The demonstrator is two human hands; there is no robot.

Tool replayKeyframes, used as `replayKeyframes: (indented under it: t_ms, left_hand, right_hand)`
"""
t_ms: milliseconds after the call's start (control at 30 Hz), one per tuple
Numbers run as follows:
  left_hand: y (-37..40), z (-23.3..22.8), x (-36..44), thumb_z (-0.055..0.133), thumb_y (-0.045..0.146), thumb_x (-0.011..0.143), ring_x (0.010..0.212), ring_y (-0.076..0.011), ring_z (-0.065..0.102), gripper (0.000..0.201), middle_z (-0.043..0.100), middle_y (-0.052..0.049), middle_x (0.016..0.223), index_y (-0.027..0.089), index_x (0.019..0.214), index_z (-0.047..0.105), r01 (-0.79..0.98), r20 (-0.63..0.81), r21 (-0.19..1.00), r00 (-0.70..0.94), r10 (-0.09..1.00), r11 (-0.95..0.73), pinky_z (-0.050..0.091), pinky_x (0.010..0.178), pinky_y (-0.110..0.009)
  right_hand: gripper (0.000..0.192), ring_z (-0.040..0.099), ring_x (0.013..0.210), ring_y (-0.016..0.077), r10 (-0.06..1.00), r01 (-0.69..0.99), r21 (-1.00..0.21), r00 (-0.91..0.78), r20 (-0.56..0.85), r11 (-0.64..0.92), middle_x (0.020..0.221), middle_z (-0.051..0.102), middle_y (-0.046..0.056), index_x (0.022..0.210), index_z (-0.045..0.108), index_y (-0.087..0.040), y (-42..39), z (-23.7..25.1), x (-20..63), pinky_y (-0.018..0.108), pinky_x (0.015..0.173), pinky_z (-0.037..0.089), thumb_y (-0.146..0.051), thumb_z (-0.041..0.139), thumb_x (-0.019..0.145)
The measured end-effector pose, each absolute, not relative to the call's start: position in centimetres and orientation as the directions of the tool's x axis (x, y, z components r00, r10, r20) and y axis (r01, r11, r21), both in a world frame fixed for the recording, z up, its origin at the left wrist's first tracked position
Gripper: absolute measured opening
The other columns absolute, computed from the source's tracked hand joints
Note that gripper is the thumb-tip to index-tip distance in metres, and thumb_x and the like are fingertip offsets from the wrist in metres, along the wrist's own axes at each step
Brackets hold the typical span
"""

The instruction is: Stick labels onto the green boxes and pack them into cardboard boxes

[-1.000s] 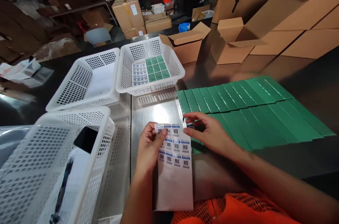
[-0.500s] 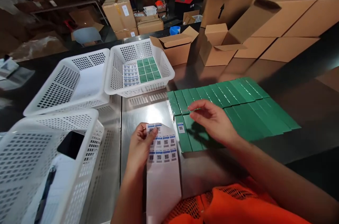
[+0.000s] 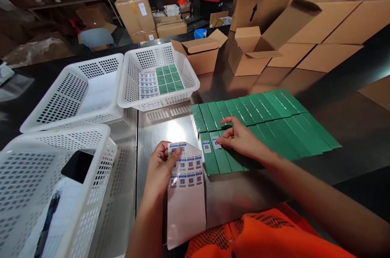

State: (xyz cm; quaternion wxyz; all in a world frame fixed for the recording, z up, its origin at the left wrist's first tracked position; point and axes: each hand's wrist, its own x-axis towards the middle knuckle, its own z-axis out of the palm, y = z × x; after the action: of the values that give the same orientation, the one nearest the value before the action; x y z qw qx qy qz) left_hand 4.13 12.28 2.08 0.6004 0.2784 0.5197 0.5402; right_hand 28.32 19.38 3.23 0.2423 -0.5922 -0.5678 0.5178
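Note:
My left hand grips the upper left edge of a white sheet of QR-code labels, thumb on top. Several printed labels with blue headings remain on its upper half. My right hand is over the near row of green boxes, its fingertips at the right edge of a QR-code label. That label lies against the second box from the left and its edge is partly hidden by my fingers. On the first box sits another label, flat near the top.
Left of the sheet stand white perforated baskets; the nearest basket holds a phone, a pen and papers. Another basket contains label sheets and green squared sheets. Open cartons and stacked brown boxes stand behind.
My right hand has moved down and slightly left, bringing a label onto the second green box. My left hand still holds the sheet in nearly the same place.

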Motion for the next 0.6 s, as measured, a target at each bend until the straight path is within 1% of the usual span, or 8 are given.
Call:
replayKeyframes:
  t_ms: [100,167,267,333,400,500,567,600]
  left_hand:
    - [12.2,2.1,4.2,0.090,0.038,0.064,0.054,-0.0119,0.061,0.042,0.067,0.003,0.065,0.018,0.078,0.056,-0.365,-0.323,0.895,-0.129,0.938,0.258,0.052,0.051,-0.022]
    - [12.3,2.2,4.3,0.090,0.039,0.063,0.053,-0.0119,0.060,0.043,0.067,0.003,0.064,0.018,0.077,0.056,-0.361,-0.330,0.896,-0.147,0.933,0.260,0.051,0.050,-0.022]
    - [12.3,2.4,4.5,0.091,0.041,0.061,0.052,-0.0123,0.059,0.045,0.067,0.002,0.063,0.018,0.075,0.055,-0.359,-0.336,0.895,-0.148,0.930,0.266,0.050,0.050,-0.022]
    - [12.2,2.6,4.8,0.091,0.042,0.060,0.052,-0.0122,0.059,0.045,0.067,0.001,0.063,0.018,0.075,0.056,-0.354,-0.334,0.895,-0.127,0.934,0.272,0.049,0.050,-0.022]
    - [11.7,2.8,5.1,0.091,0.044,0.059,0.051,-0.0126,0.059,0.045,0.067,0.001,0.063,0.018,0.076,0.058,-0.320,-0.343,0.901,-0.114,0.932,0.293,0.047,0.050,-0.021]
    - [11.3,2.6,5.3,0.091,0.049,0.057,0.053,-0.0164,0.062,0.047,0.068,0.001,0.065,0.019,0.082,0.063,-0.273,-0.385,0.900,-0.133,0.913,0.339,0.047,0.049,-0.024]
    - [11.5,2.2,5.2,0.091,0.053,0.054,0.052,-0.0187,0.063,0.050,0.069,0.001,0.064,0.021,0.082,0.063,-0.287,-0.421,0.882,-0.119,0.899,0.375,0.048,0.049,-0.026]
    - [11.7,1.9,5.1,0.091,0.056,0.051,0.051,-0.0196,0.062,0.053,0.069,0.001,0.063,0.022,0.082,0.064,-0.287,-0.426,0.879,-0.113,0.898,0.381,0.048,0.049,-0.028]
  right_hand:
    - [0.047,0.061,0.066,0.0192,0.960,0.719,-0.687,-0.109,-0.258,-0.103,0.067,0.061,-0.006,0.108,0.045,-0.024,19.4,3.8,28.0,0.029,0.061,0.039,-0.024,0.074,0.070]
    - [0.045,0.061,0.072,0.0204,0.976,0.791,-0.612,-0.123,-0.181,-0.014,0.079,0.063,-0.002,0.104,0.052,-0.024,19.3,4.2,27.8,0.031,0.063,0.040,-0.026,0.078,0.068]
    - [0.042,0.061,0.082,0.0206,0.984,0.669,-0.736,-0.177,-0.028,0.100,0.102,0.064,0.004,0.101,0.060,-0.024,18.3,4.8,27.0,0.034,0.073,0.047,-0.031,0.082,0.066]
    - [0.038,0.063,0.089,0.0211,0.967,0.497,-0.849,-0.247,0.059,0.179,0.106,0.066,0.003,0.102,0.064,-0.026,17.1,5.1,25.8,0.036,0.081,0.050,-0.034,0.081,0.069]
    - [0.033,0.065,0.094,0.0225,0.939,0.354,-0.903,-0.320,0.128,0.244,0.102,0.070,0.001,0.100,0.067,-0.030,15.9,4.6,23.9,0.038,0.085,0.052,-0.037,0.079,0.070]
    - [0.032,0.068,0.080,0.0240,0.936,0.289,-0.929,-0.327,0.133,0.233,0.088,0.074,-0.006,0.087,0.071,-0.037,16.2,1.5,20.8,0.042,0.076,0.055,-0.047,0.081,0.058]
    - [0.044,0.067,0.068,0.0239,0.960,0.346,-0.918,-0.257,0.107,0.195,0.079,0.074,-0.009,0.079,0.072,-0.040,17.9,-1.5,19.5,0.042,0.065,0.056,-0.051,0.084,0.038]
    - [0.044,0.067,0.064,0.0224,0.963,0.392,-0.903,-0.259,0.077,0.178,0.076,0.073,-0.010,0.077,0.073,-0.042,18.8,-2.9,19.2,0.040,0.059,0.055,-0.052,0.082,0.036]
